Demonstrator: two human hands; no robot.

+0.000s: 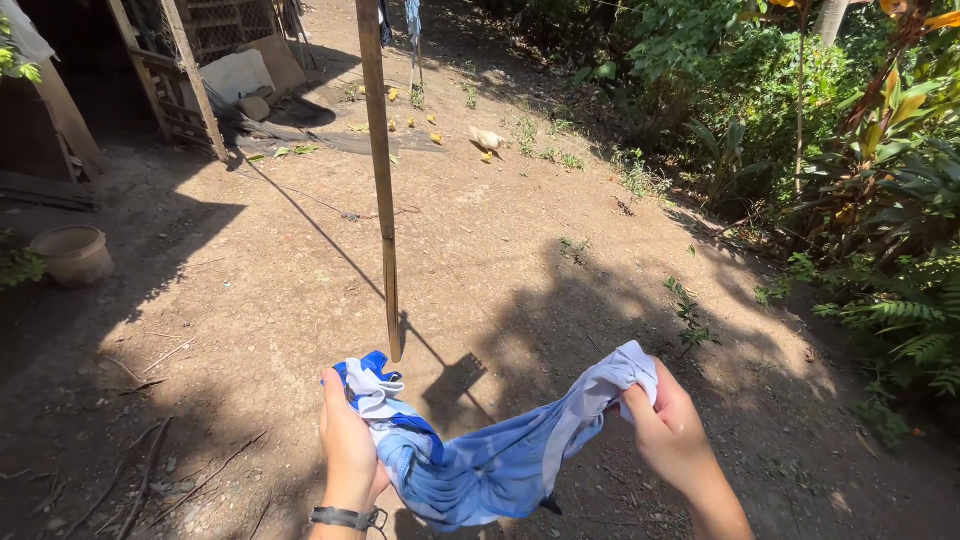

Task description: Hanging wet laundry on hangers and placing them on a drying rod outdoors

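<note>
A blue and white cloth garment [480,465] hangs stretched and sagging between my two hands, low in the head view. My left hand [347,445] grips its bunched left end; a dark band sits on that wrist. My right hand [668,425] pinches the white right end. Just beyond the left hand, a thin wooden pole [380,170] stands upright in the dirt.
Bare dirt ground [500,250] spreads ahead. A clay-coloured pot [75,255] sits at the left. A wooden shed with lattice [190,70] is at the back left. Dense green plants [860,200] line the right side. A pale chicken [487,140] and small chicks are farther off.
</note>
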